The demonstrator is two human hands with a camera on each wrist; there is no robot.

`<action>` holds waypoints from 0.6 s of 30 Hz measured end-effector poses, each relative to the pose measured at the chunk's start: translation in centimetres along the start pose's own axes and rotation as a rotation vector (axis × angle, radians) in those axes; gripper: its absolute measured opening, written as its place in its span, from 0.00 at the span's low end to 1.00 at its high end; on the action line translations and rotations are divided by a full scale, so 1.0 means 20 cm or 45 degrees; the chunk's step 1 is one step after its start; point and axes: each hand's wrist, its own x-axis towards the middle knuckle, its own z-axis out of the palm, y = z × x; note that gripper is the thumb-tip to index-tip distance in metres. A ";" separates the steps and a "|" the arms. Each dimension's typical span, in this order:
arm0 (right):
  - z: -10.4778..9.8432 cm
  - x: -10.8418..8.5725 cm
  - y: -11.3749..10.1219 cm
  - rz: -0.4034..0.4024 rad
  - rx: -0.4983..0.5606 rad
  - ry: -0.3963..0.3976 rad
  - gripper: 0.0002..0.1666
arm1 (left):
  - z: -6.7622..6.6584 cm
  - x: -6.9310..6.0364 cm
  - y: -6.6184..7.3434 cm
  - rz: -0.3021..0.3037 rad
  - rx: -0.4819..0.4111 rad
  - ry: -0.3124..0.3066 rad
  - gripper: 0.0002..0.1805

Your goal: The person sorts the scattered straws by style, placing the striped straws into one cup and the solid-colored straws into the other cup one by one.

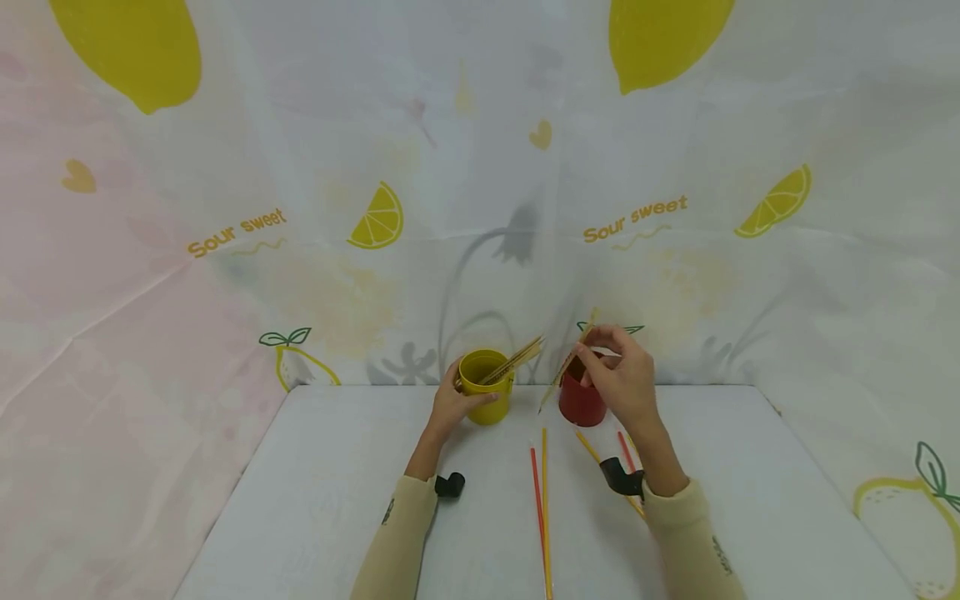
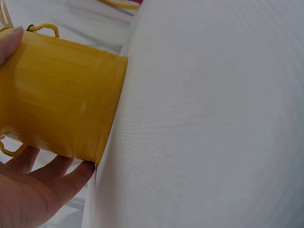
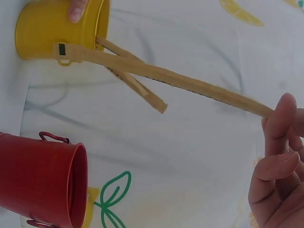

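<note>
My left hand (image 1: 452, 408) grips a small yellow metal bucket (image 1: 491, 410), thumb on one side and fingers on the other. In the left wrist view the bucket's base (image 2: 107, 109) meets the white surface. Several thin tan sticks (image 1: 522, 356) lean out of its mouth to the right. Between thumb and fingertips, my right hand (image 1: 628, 379) pinches one end of another tan stick (image 3: 180, 81). The stick's other end, with a dark mark, points down past the yellow bucket in the right wrist view. A red bucket (image 1: 581, 407) stands upright beneath my right hand; its inside is mostly hidden.
A thin red stick (image 1: 537, 492) and a yellow one (image 1: 546, 500) lie at the table's front middle. Another yellow stick (image 1: 587, 444) and a red one (image 1: 626, 450) lie partly behind my right wrist. A lemon-print cloth (image 1: 480, 275) hangs behind the white table (image 1: 322, 500).
</note>
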 end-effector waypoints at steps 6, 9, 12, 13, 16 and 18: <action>0.03 0.00 -0.05 -0.020 0.070 0.043 0.12 | -0.01 -0.04 0.10 0.008 0.018 -0.031 0.51; 0.05 0.00 -0.05 -0.042 0.130 0.053 0.13 | 0.00 -0.07 0.15 0.023 0.015 -0.031 0.49; 0.07 0.01 -0.05 -0.056 0.175 0.060 0.13 | 0.00 -0.08 0.16 0.023 0.009 -0.024 0.49; 0.07 0.01 -0.05 -0.058 0.191 0.063 0.12 | 0.00 -0.08 0.17 0.023 0.003 -0.022 0.48; 0.10 0.01 -0.05 -0.075 0.202 0.072 0.12 | -0.01 -0.07 0.16 0.012 -0.002 -0.028 0.49; 0.12 0.01 -0.05 -0.081 0.203 0.080 0.11 | -0.01 -0.07 0.16 0.005 0.000 -0.038 0.50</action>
